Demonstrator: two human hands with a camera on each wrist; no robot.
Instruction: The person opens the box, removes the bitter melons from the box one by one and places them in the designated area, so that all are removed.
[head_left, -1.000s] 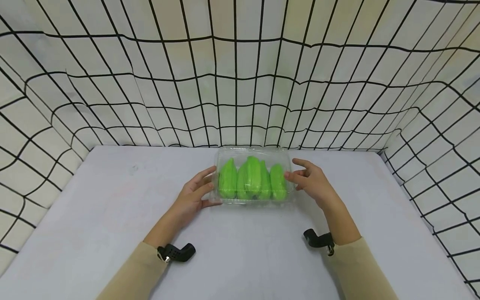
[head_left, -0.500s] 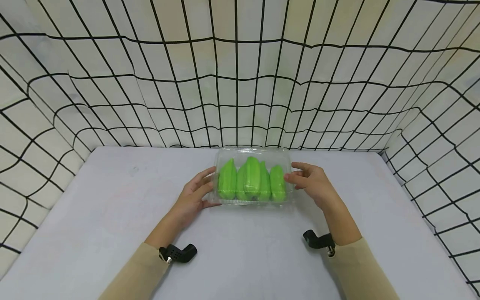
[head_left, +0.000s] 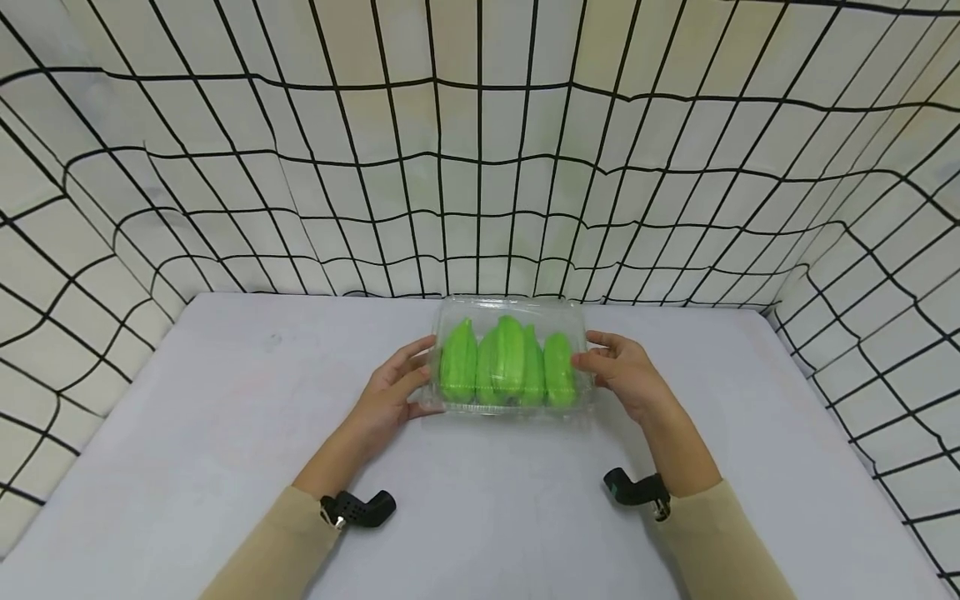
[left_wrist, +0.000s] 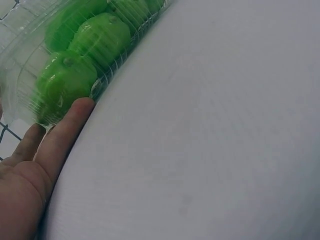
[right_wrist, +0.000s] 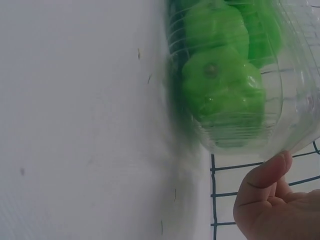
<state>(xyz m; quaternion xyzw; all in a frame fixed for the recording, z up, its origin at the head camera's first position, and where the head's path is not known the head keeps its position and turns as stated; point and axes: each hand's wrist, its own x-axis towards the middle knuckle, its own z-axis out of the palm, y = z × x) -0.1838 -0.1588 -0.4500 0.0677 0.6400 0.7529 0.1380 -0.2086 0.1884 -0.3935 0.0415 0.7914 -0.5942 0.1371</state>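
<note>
A clear plastic clamshell container (head_left: 564, 315), its lid down, stands near the table's back edge. Several long green ridged pieces that look like fruit (head_left: 511, 358) lie side by side inside; their exact kind is unclear. My left hand (head_left: 387, 398) holds the left end, with the thumb (left_wrist: 80, 107) at the lower front corner and the other fingers along the side. On the opposite end, my right hand (head_left: 632, 377) holds the side with the thumb (right_wrist: 272, 169) pressed near the rim. The other right fingers are partly hidden behind that thumb.
A white-covered table (head_left: 480, 500) spreads below. Black wire grid (head_left: 480, 167) over pale panels rises at the back and both sides, close behind the container. A black wrist camera (head_left: 358, 508) sits on the left wrist, with another wrist camera (head_left: 636, 487) on the right.
My right hand has shifted slightly toward me along the container's side, and its fingers have drawn a little closer together. The container and left hand stay nearly where they were.
</note>
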